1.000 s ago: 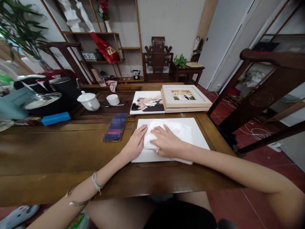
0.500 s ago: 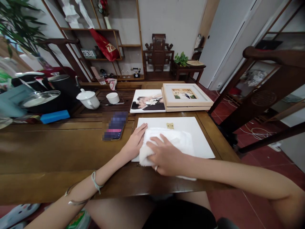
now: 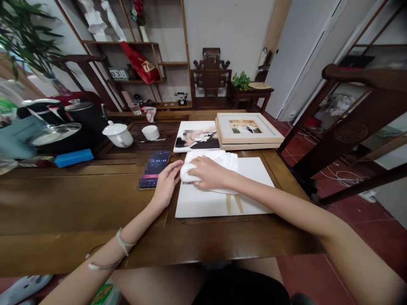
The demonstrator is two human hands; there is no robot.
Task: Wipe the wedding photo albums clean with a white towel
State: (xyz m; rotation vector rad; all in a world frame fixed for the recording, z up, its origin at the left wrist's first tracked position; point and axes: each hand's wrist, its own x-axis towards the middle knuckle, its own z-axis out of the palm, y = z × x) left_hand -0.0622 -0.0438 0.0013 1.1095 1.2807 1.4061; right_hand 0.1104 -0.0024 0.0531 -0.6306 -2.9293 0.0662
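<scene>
A white flat board (image 3: 203, 203), the back of a picture frame with a small gold stand, lies on the wooden table (image 3: 79, 199). My right hand (image 3: 208, 173) presses a white folded cloth (image 3: 222, 160) onto the board's far left corner, fingers curled over it. My left hand (image 3: 167, 184) rests flat with fingers stretched out at the board's left edge, next to a phone (image 3: 154, 169) with a lit screen.
Behind the board lie a printed photo (image 3: 197, 136) and a stack of framed pictures (image 3: 246, 129). A white teapot (image 3: 119, 134), a cup (image 3: 150, 132), a blue sponge (image 3: 73, 157) and dark pots (image 3: 63, 127) stand at the left. A wooden chair (image 3: 356, 123) is on the right.
My right hand slid the cloth from the board's near left part up to its far left corner. My left hand moved a little left, off the cloth and toward the phone.
</scene>
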